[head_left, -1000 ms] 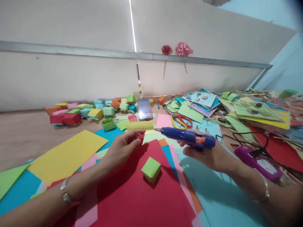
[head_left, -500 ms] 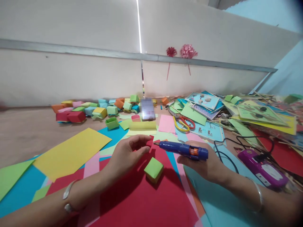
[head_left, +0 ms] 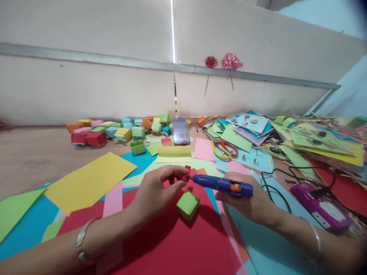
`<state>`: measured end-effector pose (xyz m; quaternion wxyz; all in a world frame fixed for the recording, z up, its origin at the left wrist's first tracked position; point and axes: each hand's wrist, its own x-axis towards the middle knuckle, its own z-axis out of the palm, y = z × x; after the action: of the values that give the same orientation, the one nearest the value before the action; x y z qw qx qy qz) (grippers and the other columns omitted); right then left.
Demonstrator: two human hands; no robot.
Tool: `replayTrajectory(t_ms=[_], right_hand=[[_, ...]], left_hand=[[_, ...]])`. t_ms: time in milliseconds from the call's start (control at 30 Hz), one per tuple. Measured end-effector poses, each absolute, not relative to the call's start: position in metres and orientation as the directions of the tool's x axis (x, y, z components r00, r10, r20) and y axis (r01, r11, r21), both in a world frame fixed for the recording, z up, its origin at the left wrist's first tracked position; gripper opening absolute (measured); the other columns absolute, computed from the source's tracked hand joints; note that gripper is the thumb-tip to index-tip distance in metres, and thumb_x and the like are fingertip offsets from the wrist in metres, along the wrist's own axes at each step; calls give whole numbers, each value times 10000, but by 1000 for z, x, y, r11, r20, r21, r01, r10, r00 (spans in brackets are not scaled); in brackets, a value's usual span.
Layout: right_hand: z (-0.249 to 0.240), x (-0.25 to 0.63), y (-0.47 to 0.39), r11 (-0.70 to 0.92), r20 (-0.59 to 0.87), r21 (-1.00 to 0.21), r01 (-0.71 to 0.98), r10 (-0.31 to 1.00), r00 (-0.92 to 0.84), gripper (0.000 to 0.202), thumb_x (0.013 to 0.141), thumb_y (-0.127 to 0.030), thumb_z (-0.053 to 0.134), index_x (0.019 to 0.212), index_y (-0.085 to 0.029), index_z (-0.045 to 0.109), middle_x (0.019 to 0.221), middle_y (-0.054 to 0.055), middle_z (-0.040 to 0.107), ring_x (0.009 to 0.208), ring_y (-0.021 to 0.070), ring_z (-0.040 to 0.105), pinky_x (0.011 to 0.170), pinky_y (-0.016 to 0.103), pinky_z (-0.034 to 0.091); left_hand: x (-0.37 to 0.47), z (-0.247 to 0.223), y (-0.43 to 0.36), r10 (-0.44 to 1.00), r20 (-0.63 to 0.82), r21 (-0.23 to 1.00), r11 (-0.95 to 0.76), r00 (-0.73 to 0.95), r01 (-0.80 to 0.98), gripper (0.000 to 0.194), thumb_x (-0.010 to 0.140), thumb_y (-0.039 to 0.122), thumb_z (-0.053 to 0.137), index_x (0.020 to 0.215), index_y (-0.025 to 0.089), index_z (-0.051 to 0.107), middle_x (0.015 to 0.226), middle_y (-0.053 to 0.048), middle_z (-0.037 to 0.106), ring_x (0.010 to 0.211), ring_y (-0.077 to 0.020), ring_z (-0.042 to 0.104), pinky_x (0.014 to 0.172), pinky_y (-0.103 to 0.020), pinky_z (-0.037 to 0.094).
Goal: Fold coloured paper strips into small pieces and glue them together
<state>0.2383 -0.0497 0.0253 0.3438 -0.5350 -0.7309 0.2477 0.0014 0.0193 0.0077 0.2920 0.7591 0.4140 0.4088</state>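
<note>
Between its thumb and fingers my left hand [head_left: 159, 187] pinches a small red paper piece [head_left: 187, 169]. My right hand [head_left: 246, 200] is wrapped round a blue glue gun [head_left: 220, 184], whose nozzle points left and meets the red piece, or nearly so; the exact contact is too small to tell. Just below the nozzle, a green paper cube [head_left: 188, 205] sits on a large red sheet [head_left: 177, 244].
Folded paper boxes [head_left: 96, 138] line the back left. Scissors [head_left: 222, 149], a phone [head_left: 181, 131] and stacked picture cards [head_left: 248, 122] lie behind the hands. A purple power strip [head_left: 321, 206] with black cable is at right. A yellow sheet [head_left: 91, 183] lies left.
The glue gun's nozzle now overlaps the red piece in view, where a small gap showed before. The whole view has shifted slightly.
</note>
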Motion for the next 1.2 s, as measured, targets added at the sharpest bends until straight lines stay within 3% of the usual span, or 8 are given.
replayTrajectory(t_ms=[533,733,1200], right_hand=[[28,240,-51,332,242,-679,655,943,-228,378,873,-446,633,622,-195,503,609,-30,505,549,110,453,518,254,341],[28,240,-51,298,238,-712,635,954,-182,361,844,-436,667,628,-196,506,609,-38,493,539,104,431,504,245,335],[30,239,-52,326,254,-681,656,945,-206,378,862,-438,646,615,-203,484,597,-37,486,533,106,425,504,252,330]], left_hand=[[2,10,17,868,353,788,-477,348,389,121,767,268,624,844,214,701,797,-34,745,616,-156,599,576,-287,489],[3,11,15,884,311,851,-423,348,313,399,763,267,603,1153,208,541,735,1,723,629,-165,584,603,-306,458],[4,8,15,903,253,894,-355,347,274,565,766,281,631,1288,204,430,766,-15,739,681,-189,634,647,-333,469]])
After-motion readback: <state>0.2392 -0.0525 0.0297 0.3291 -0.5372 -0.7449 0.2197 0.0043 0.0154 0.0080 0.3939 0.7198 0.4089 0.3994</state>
